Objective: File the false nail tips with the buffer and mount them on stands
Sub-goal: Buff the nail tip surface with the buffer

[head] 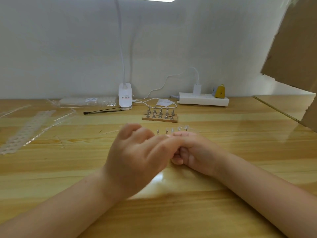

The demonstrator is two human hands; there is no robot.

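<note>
My two bare hands meet at the middle of the glossy light-wood table. My left hand is blurred; its fingers curl loosely and its forefinger and thumb reach toward my right hand, which is curled into a loose fist resting on the table. Something small and pale shows where the fingertips meet, probably a clear false nail tip, but I cannot tell which hand grips it. No buffer is visible in either hand.

Just beyond my knuckles stands a short row of small metal stands already topped with clear nail tips; I judge these as mounted work, a handful at most. Farther back, the wooden rack of grey metal stands holds roughly ten pieces, all apparently bare, so most of the mounting seems left.

At far left lie a clear perforated plastic strip and a clear plastic bag of unused tips. A thin black-tipped stick lies beside the white clip-on lamp base; a white power strip sits at far right.

I judge the task as early to midway.
</note>
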